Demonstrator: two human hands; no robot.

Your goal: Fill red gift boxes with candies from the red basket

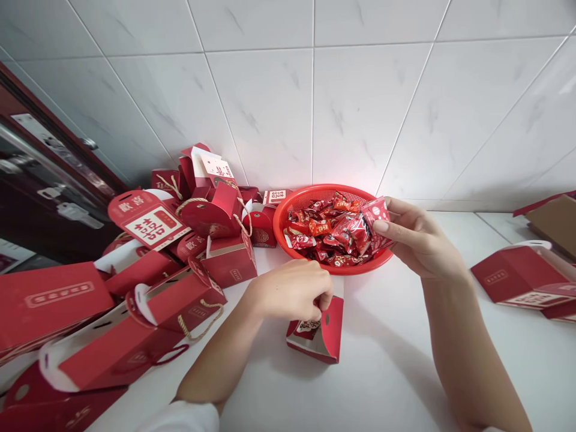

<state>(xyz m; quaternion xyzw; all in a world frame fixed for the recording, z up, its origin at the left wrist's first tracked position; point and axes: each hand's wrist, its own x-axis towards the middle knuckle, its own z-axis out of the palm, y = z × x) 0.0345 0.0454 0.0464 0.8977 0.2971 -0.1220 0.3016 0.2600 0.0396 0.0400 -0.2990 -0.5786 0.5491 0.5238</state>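
Observation:
A red plastic basket (333, 270) full of wrapped candies (330, 225) stands against the tiled wall. My right hand (411, 237) is at the basket's right rim, its thumb and fingers closed on a red and pink candy packet (375, 215). In front of the basket a small red box (333, 330) sits on the white surface with its top open. My left hand (294, 291) is over this box, fingers bent down at its upper opening; what the fingertips hold, if anything, is hidden.
Many red gift boxes with rope handles (157, 300) are piled on the left, up to the wall. More red boxes (526, 273) lie at the right edge. A dark door with keys (74, 210) is at the far left.

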